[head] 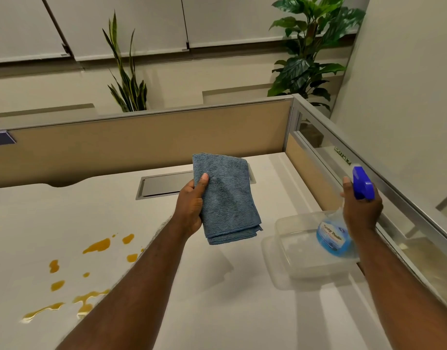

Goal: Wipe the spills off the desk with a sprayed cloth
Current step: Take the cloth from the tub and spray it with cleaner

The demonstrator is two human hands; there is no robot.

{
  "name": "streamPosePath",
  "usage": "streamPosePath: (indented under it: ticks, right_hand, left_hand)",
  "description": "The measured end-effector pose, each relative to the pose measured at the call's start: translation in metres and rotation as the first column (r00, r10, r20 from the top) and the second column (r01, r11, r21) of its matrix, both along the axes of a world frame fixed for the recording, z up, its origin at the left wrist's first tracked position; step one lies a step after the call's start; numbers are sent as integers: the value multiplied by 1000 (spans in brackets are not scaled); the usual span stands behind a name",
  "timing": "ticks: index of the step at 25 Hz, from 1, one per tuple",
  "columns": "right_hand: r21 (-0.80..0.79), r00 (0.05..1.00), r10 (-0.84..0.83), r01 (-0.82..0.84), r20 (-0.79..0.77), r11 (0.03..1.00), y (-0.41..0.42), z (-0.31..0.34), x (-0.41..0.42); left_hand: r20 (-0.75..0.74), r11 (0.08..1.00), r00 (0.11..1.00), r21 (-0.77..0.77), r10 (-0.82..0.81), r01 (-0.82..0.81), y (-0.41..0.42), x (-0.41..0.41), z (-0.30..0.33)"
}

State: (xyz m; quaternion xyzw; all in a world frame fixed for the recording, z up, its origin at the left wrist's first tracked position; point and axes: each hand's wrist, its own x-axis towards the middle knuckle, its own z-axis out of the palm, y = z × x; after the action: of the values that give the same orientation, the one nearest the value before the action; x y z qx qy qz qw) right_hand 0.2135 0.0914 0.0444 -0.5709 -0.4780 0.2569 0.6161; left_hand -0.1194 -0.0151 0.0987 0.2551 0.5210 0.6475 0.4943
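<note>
My left hand [189,207] holds a folded blue cloth [226,198] upright above the white desk [217,299], thumb pressed on its front. My right hand [361,208] grips a spray bottle [334,238] by the neck; its blue trigger head [362,184] points left toward the cloth, about a hand's width away. The bottle's blue-labelled body hangs below my hand. Orange spills [96,246] lie in several drops and streaks on the desk's left side, partly hidden by my left forearm.
A clear plastic container [305,251] sits on the desk under the bottle, near the right partition [369,178]. A grey cable hatch [164,184] is set in the desk behind the cloth. A beige partition [141,145] runs along the back, plants beyond it.
</note>
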Motion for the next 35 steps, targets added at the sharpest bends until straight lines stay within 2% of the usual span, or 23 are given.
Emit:
streamPosePath:
  ticks: [8,12,16,21,23,28,35]
  right_hand:
    - [94,968,178,-196,174,976,-16,28,-23]
    - [139,889,353,-404,291,904,-34,63,-60]
    - [224,850,453,-513,270,829,-52,93,-106]
    - [158,872,463,-485,158,860,-64,102,-159]
    - [135,881,436,-462,181,877,-64,99,-175]
    - [100,854,387,-444,348,891,-71,97,-200]
    - [132,902,346,-388,259,912,-74,90,-214]
  left_hand:
    - [7,997,1000,71,14,-14,11,5,15]
    - [-6,989,1000,148,22,-21,22,10,32]
    - [-29,979,999,201,22,-16,32,12,44]
    - [-56,968,997,251,46,-31,36,7,50]
    - [-67,966,996,256,56,-37,34,4,51]
    - [-69,965,994,255,86,-66,28,-3,56]
    - [-89,961,991,268,95,-68,24,-15,58]
